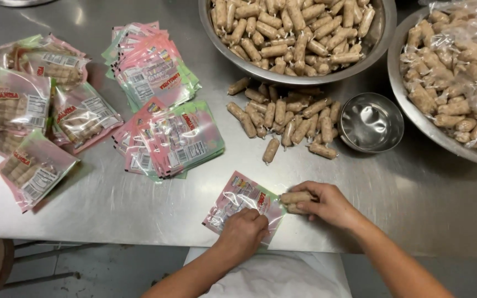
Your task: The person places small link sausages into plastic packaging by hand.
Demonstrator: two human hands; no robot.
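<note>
Two sausages [295, 198] sit pinched in our right hand [327, 203] fingers at the pouch [241, 201] mouth, which our left hand [244, 232] fingers pinch open.

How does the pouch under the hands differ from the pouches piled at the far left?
The pouch under the hands lies flat and looks empty, held down by the left hand; the far-left pouches are filled with sausages and untouched. Both are pink-printed clear plastic on the steel table.
</note>
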